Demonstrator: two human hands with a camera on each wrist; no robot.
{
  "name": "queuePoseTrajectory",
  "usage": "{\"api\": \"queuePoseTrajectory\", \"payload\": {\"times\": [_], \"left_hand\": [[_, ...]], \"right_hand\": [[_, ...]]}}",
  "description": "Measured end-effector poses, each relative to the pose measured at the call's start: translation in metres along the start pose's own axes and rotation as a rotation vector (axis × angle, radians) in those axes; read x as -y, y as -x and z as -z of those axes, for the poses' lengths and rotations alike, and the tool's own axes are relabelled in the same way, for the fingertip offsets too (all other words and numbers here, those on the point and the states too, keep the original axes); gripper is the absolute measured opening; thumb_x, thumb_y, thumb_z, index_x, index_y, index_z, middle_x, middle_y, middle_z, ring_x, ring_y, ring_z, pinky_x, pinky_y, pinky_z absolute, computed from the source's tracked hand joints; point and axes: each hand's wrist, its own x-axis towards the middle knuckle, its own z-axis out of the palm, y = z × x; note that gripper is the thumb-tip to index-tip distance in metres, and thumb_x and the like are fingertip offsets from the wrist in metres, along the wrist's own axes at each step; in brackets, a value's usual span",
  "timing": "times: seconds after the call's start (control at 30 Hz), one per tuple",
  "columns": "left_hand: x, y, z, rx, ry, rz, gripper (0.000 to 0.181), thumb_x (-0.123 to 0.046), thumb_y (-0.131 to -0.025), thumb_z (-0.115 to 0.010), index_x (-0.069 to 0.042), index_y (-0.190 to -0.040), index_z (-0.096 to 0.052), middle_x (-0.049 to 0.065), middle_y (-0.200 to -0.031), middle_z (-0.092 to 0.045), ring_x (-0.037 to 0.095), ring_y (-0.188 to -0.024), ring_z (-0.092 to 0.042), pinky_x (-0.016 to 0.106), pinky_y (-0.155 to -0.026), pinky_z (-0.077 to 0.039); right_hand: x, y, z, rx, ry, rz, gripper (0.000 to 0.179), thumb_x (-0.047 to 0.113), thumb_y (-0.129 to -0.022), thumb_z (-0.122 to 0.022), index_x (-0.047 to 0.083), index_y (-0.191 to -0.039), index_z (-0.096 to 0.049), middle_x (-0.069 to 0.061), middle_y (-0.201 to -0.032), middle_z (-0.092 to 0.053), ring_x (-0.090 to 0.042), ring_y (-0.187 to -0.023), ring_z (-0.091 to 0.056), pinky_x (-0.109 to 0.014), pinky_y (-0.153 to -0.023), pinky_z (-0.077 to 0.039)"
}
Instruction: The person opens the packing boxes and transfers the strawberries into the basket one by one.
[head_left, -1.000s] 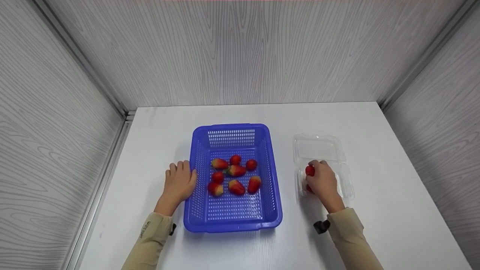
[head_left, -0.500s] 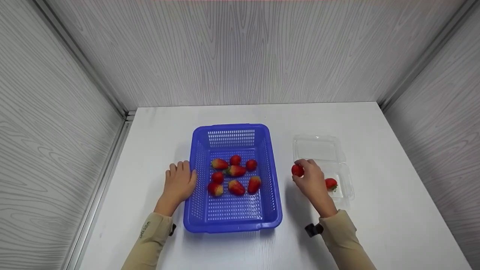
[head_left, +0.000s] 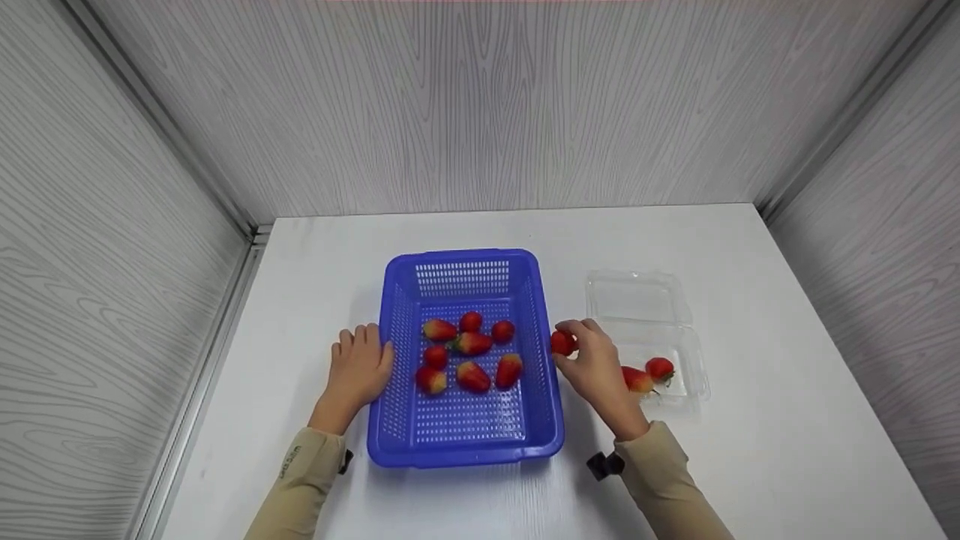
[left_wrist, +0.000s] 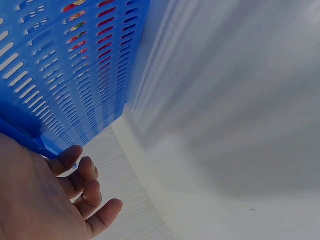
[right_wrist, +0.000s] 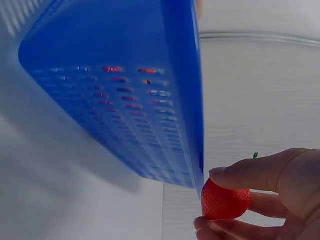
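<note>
A blue plastic basket (head_left: 466, 454) holds several red strawberries (head_left: 473, 376), some with pale yellow-green ends. My left hand (head_left: 358, 367) rests at the basket's left rim, thumb against it. In the left wrist view its fingers (left_wrist: 103, 218) hang relaxed beside the perforated wall. Between thumb and fingers, my right hand (head_left: 596, 367) pinches a strawberry (right_wrist: 225, 201) right at the basket's right rim. A bit of green shows behind the thumb in the right wrist view. In the clear hinged container (head_left: 694, 360) lie two visible strawberries (head_left: 660, 369), one partly hidden by the right hand.
The container's clear lid (head_left: 636, 296) lies folded back on the white table (head_left: 480, 510), away from me. Grey wood-grain panels (head_left: 480, 105) enclose the table at the back and both sides.
My right hand has lifted a strawberry from the clear container and moved left with it to the basket's rim. The left hand and the basket stay nearly in place.
</note>
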Motion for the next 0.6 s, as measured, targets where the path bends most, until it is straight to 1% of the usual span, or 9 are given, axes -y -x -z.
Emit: {"api": "queuePoseTrajectory", "payload": {"times": [0.2,0.3,0.47,0.6], "left_hand": [[0.000,0.001,-0.002,0.001,0.006,0.001,0.039,-0.028,-0.103,-0.039,0.007,-0.120,-0.044,0.023,-0.107,-0.048,0.041,-0.100,-0.039,0.054,-0.084,-0.032],[0.000,0.002,-0.002,0.003,0.009,0.001,0.040,-0.028,-0.103,-0.038,0.007,-0.121,-0.044,0.023,-0.107,-0.048,0.041,-0.100,-0.039,0.054,-0.084,-0.031],[-0.001,0.003,-0.001,-0.017,0.009,-0.010,0.037,-0.026,-0.102,-0.039,0.007,-0.117,-0.045,0.023,-0.105,-0.049,0.041,-0.097,-0.040,0.054,-0.082,-0.032],[-0.001,0.002,0.000,-0.021,0.007,-0.010,0.037,-0.026,-0.102,-0.039,0.007,-0.117,-0.045,0.023,-0.105,-0.050,0.040,-0.096,-0.040,0.053,-0.082,-0.033]], "right_hand": [[0.011,0.001,-0.010,-0.005,-0.024,0.062,0.032,-0.003,-0.074,-0.076,0.001,-0.104,-0.070,-0.014,-0.096,-0.063,-0.027,-0.082,-0.059,-0.041,-0.069,-0.050],[0.016,0.002,-0.014,-0.013,-0.021,0.091,0.033,-0.005,-0.072,-0.076,0.001,-0.104,-0.070,-0.013,-0.095,-0.063,-0.026,-0.081,-0.059,-0.040,-0.068,-0.050],[0.023,0.003,-0.021,-0.026,-0.023,0.125,0.035,-0.006,-0.070,-0.076,0.000,-0.104,-0.070,-0.014,-0.096,-0.063,-0.028,-0.085,-0.061,-0.045,-0.075,-0.051],[0.029,0.004,-0.026,0.005,-0.048,0.110,0.036,-0.003,-0.071,-0.078,0.000,-0.106,-0.070,-0.014,-0.097,-0.063,-0.029,-0.086,-0.061,-0.046,-0.077,-0.051]]}}
